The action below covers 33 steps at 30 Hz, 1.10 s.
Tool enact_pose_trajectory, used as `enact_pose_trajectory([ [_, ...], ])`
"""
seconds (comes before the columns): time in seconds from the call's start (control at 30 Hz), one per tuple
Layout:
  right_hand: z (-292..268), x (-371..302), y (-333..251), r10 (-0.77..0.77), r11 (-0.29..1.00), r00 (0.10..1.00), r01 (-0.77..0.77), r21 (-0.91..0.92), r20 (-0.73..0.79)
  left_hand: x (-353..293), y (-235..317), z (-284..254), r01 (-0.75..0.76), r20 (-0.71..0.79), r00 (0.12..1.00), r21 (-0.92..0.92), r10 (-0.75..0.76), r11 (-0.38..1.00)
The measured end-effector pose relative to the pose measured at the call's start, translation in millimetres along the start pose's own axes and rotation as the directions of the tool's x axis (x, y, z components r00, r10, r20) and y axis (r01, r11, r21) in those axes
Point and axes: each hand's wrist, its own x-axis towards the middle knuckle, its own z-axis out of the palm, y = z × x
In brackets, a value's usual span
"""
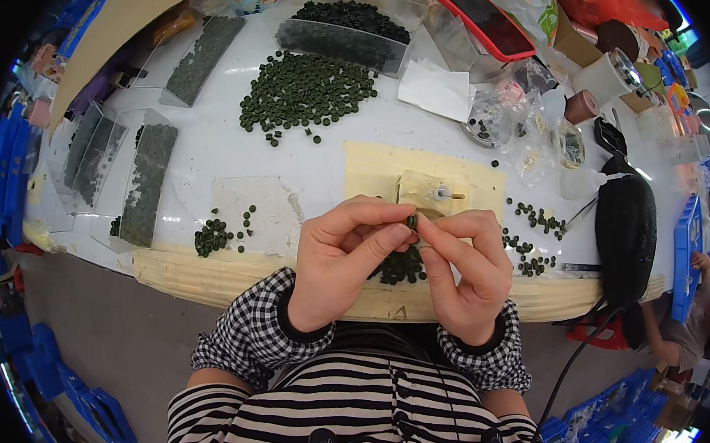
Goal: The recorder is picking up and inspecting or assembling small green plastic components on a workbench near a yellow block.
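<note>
Over the front edge of the table, my left hand (pixel 345 255) pinches a small dark green round piece (pixel 412 221) between thumb and forefinger. My right hand (pixel 470 271) meets it there, its forefinger touching the piece and its thumb curled below. Whether a second tiny thing sits in the right fingers is too small to tell. Right behind the hands stands a small cream-coloured block fixture (pixel 431 193) with a brass-coloured pin. A pile of the same green pieces (pixel 399 268) lies under my hands, partly hidden by them.
A large heap of green pieces (pixel 305 92) lies farther back, before a clear bin (pixel 342 41). Small groups lie left (pixel 213 237) and right (pixel 534 246). Clear trays (pixel 148 182) stand at left. A red-cased phone (pixel 481 17), white tissue (pixel 435 90) and black pouch-like object (pixel 625 223) are rightward.
</note>
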Motion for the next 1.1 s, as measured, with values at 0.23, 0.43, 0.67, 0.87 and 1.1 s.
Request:
enact_pose_trajectory([
  [0.23,1.0,0.7,1.2,-0.047,0.999,0.999,0.047,0.013,0.019,-0.1,-0.1,-3.7,-0.059,0.005,0.998,0.122,0.059,0.991],
  [0.43,-1.6,1.0,4.0,-0.083,0.996,0.996,0.083,-0.012,0.039,0.3,2.8,-2.7,-0.045,0.011,0.999,0.172,0.043,0.984],
  [0.67,-1.9,0.7,5.0,-0.091,0.996,0.995,0.091,-0.007,0.043,-0.8,3.6,-3.5,-0.028,0.015,1.0,0.196,0.026,0.98],
  [0.87,0.4,-2.3,4.2,-0.032,0.998,0.999,0.032,0.055,0.014,-0.4,1.6,-2.4,-0.058,0.016,0.998,0.188,0.056,0.98],
  [1.1,1.1,-3.2,3.7,-0.021,0.998,1.0,0.02,0.067,0.012,-0.9,0.7,-2.7,-0.107,0.019,0.994,0.242,0.105,0.964],
])
